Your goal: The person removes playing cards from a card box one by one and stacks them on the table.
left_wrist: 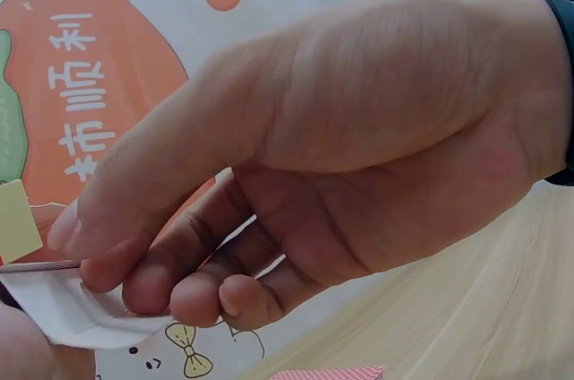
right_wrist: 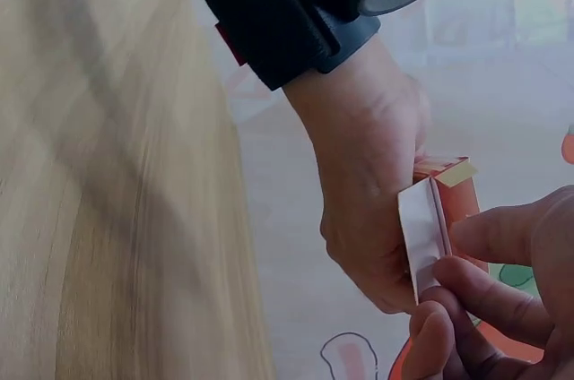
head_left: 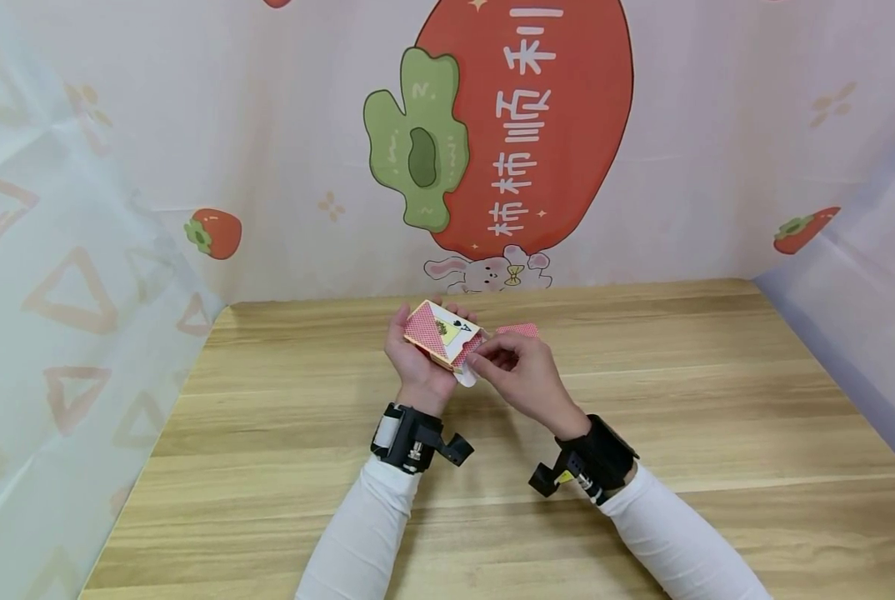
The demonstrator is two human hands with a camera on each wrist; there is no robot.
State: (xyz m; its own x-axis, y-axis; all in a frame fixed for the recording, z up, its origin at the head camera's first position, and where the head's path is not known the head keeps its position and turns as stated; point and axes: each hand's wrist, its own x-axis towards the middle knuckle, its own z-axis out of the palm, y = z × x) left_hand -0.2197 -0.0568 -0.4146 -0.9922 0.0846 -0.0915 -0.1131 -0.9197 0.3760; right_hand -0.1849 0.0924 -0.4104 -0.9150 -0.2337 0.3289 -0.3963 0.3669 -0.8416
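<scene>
A red-patterned playing-card box (head_left: 440, 327) with an ace on its front lies tilted in my left hand (head_left: 419, 367). The left thumb runs along one side and the fingertips show beyond the far side. At the box's right end a white flap (head_left: 466, 378) stands open. My right hand (head_left: 526, 371) pinches at this end with thumb and fingers; in the right wrist view the fingertips meet the white flap (right_wrist: 420, 232). Just behind the right hand, a red-patterned card or stack of cards (head_left: 518, 330) lies on the table, partly covered by that hand.
Both hands are above the wooden table (head_left: 305, 467), towards its far edge. A printed cloth (head_left: 305, 125) hangs behind it. Each wrist wears a black strap with a camera mount, such as the left strap (head_left: 410, 437).
</scene>
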